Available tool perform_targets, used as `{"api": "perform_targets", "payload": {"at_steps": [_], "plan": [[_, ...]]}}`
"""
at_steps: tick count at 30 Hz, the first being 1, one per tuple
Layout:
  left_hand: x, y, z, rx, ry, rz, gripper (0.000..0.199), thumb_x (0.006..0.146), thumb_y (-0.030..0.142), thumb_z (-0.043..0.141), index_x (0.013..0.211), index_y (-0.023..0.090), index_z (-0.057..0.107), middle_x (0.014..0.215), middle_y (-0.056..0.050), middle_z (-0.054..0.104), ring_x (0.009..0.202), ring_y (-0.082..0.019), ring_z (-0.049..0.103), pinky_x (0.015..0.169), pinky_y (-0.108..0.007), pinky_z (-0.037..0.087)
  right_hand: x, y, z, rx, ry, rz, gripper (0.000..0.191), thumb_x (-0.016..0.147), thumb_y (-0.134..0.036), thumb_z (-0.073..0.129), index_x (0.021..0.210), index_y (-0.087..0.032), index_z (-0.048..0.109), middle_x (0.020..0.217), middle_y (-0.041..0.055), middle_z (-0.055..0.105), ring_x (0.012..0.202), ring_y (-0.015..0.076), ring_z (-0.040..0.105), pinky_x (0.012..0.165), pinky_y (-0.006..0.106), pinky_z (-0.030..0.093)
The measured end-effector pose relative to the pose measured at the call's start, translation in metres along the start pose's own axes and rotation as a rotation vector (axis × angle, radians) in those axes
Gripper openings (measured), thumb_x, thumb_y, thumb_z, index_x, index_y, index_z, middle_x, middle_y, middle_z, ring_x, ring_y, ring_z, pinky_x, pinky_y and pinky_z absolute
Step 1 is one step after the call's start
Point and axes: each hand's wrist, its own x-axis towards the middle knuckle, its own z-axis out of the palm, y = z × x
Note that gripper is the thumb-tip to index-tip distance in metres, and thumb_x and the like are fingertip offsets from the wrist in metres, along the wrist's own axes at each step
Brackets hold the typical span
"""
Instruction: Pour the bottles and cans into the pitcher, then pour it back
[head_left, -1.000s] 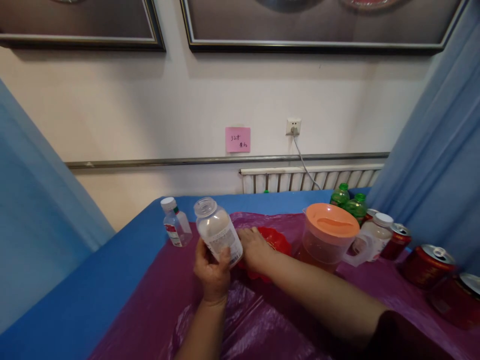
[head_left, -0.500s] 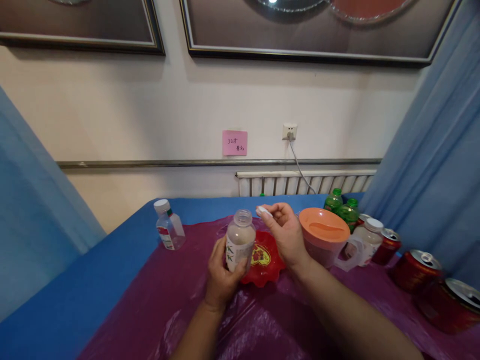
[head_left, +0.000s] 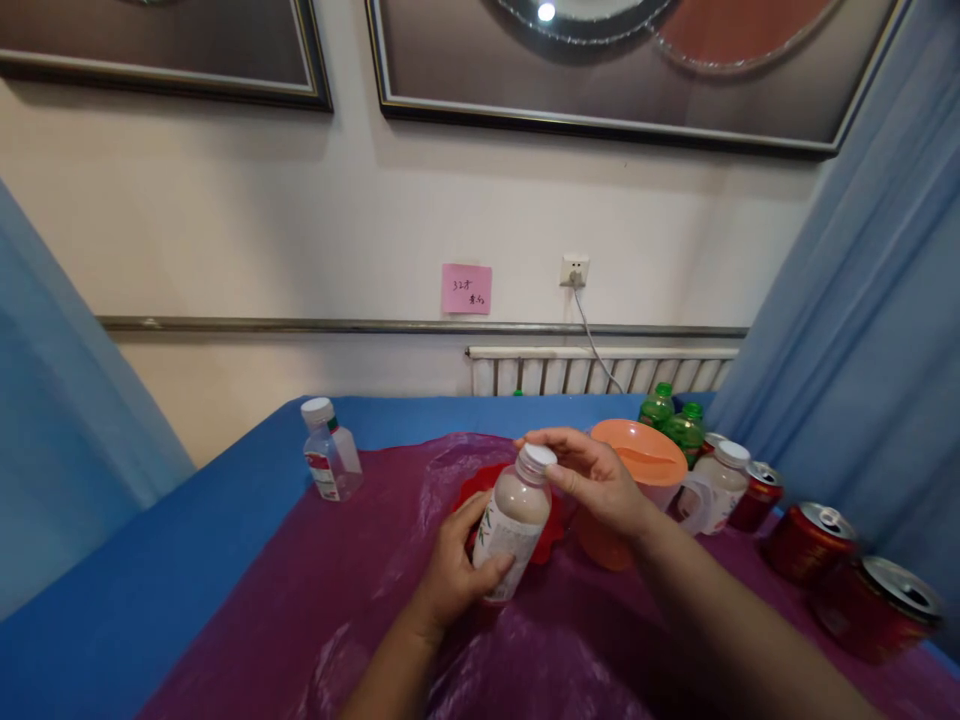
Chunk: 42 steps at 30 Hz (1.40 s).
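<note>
A clear bottle with a white label [head_left: 513,535] leans to the right, its white cap [head_left: 538,456] on the mouth. My left hand [head_left: 459,565] wraps round the bottle's body. The thumb and fingers of my right hand [head_left: 592,480] pinch the cap from its sides. Behind the bottle, partly covered by it, lies a red scalloped dish [head_left: 553,530]. Just right of the dish stands a pitcher with an orange lid [head_left: 637,452], partly hidden by my right hand.
Another capped bottle [head_left: 330,460] stands at the left on purple plastic sheeting [head_left: 300,580]. To the right are green bottles [head_left: 684,432], a white-capped bottle [head_left: 724,485] and several red cans [head_left: 810,542]. The blue-covered table [head_left: 150,560] meets a wall with a radiator [head_left: 551,375].
The white cap, earlier held apart in my right hand, is now on the bottle's mouth. The bottle has moved right and down and tilts more. The view has shifted slightly.
</note>
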Motion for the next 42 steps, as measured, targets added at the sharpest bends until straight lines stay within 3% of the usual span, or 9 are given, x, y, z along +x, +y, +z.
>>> {"api": "perform_targets", "payload": {"at_steps": [4, 8, 14, 23, 28, 32, 39, 42], "plan": [[0.000, 0.004, 0.003, -0.095, -0.057, -0.043, 0.075, 0.071, 0.061, 0.074, 0.131, 0.017, 0.065, 0.118, -0.014, 0.072, 0.109, -0.035, 0.066, 0.092, -0.044, 0.054, -0.004, -0.002, -0.005, -0.010, -0.027, -0.009, 0.030, 0.084, -0.037, 0.079, 0.112, -0.029, 0.076, 0.116, 0.0048, 0.076, 0.109, 0.0223, 0.070, 0.095, 0.040, 0.055], [0.000, 0.008, 0.007, -0.147, -0.068, -0.061, 0.079, 0.070, 0.067, 0.073, 0.131, 0.016, 0.066, 0.113, -0.014, 0.073, 0.104, -0.034, 0.068, 0.089, -0.044, 0.055, -0.011, 0.003, 0.001, 0.002, 0.089, -0.007, 0.031, 0.082, -0.036, 0.080, 0.112, -0.030, 0.076, 0.116, 0.0046, 0.076, 0.107, 0.0225, 0.070, 0.095, 0.040, 0.056], [-0.003, 0.006, 0.006, -0.001, -0.025, -0.005, 0.078, 0.071, 0.059, 0.075, 0.137, 0.018, 0.062, 0.120, -0.015, 0.071, 0.106, -0.033, 0.067, 0.091, -0.043, 0.055, -0.018, 0.011, 0.008, -0.042, 0.160, -0.032, 0.036, 0.080, -0.033, 0.082, 0.115, -0.029, 0.075, 0.116, 0.0035, 0.069, 0.106, 0.0208, 0.066, 0.096, 0.036, 0.053], [-0.004, 0.011, 0.009, 0.160, -0.037, 0.061, 0.066, 0.071, 0.049, 0.074, 0.129, 0.021, 0.067, 0.121, -0.013, 0.070, 0.110, -0.033, 0.066, 0.097, -0.046, 0.053, -0.022, 0.015, 0.015, -0.102, 0.197, 0.070, 0.040, 0.074, -0.041, 0.087, 0.095, -0.025, 0.056, 0.085, -0.0034, 0.060, 0.072, 0.0142, 0.054, 0.064, 0.024, 0.046], [-0.004, 0.006, 0.007, 0.129, 0.026, 0.084, 0.067, 0.071, 0.048, 0.074, 0.132, 0.021, 0.066, 0.117, -0.012, 0.072, 0.104, -0.033, 0.068, 0.092, -0.045, 0.055, -0.023, 0.017, 0.025, -0.013, 0.219, 0.030, 0.046, 0.078, -0.050, 0.081, 0.113, -0.027, 0.062, 0.111, 0.0036, 0.065, 0.098, 0.0208, 0.062, 0.086, 0.033, 0.052], [-0.003, 0.005, 0.005, 0.109, 0.019, 0.087, 0.066, 0.071, 0.047, 0.076, 0.131, 0.021, 0.067, 0.114, -0.012, 0.072, 0.102, -0.032, 0.068, 0.091, -0.043, 0.056, -0.024, 0.024, 0.022, 0.047, 0.251, 0.076, 0.039, 0.076, -0.044, 0.084, 0.107, -0.027, 0.068, 0.101, 0.0022, 0.069, 0.091, 0.0204, 0.064, 0.084, 0.033, 0.053], [-0.006, 0.010, 0.008, -0.081, -0.037, -0.012, 0.076, 0.068, 0.060, 0.077, 0.132, 0.019, 0.066, 0.121, -0.014, 0.070, 0.108, -0.034, 0.066, 0.093, -0.045, 0.053, -0.026, 0.019, 0.004, 0.191, 0.067, 0.140, 0.040, 0.079, -0.042, 0.083, 0.116, -0.029, 0.072, 0.108, 0.0038, 0.071, 0.095, 0.0216, 0.066, 0.087, 0.036, 0.053], [-0.007, 0.013, 0.010, -0.242, -0.121, -0.098, 0.078, 0.065, 0.066, 0.077, 0.126, 0.018, 0.069, 0.107, -0.011, 0.072, 0.101, -0.032, 0.065, 0.088, -0.042, 0.053, -0.025, 0.011, 0.001, 0.225, -0.011, 0.182, 0.045, 0.078, -0.048, 0.084, 0.118, -0.029, 0.073, 0.113, 0.0063, 0.073, 0.101, 0.0246, 0.068, 0.093, 0.040, 0.052]]}}
